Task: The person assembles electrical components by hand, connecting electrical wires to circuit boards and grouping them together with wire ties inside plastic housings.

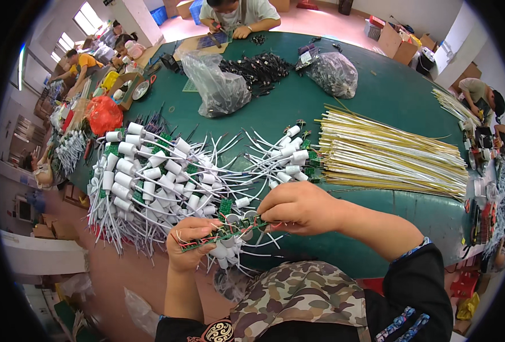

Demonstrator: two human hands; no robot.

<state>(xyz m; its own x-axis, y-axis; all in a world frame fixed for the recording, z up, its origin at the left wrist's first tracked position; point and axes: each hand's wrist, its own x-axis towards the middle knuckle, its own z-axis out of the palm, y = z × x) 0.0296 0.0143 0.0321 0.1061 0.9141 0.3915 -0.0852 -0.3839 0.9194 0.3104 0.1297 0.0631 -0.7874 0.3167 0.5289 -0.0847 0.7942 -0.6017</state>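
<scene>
My left hand is closed round the left end of a strip of green circuit boards, tilted up to the right. Small parts and red and white wires show along it. My right hand pinches at its right end, where thin wires stick out by the fingertips; exactly what they grip is hidden. White cylinders with wires hang just under the strip. To the left lies a big heap of white cylinders with white cables and green boards. A smaller group of white cylinders lies beyond my right hand.
Long yellow and white strips lie right on the green table. Farther back are a clear plastic bag, black cable pieces and a filled bag. A red bag lies left. A co-worker sits opposite.
</scene>
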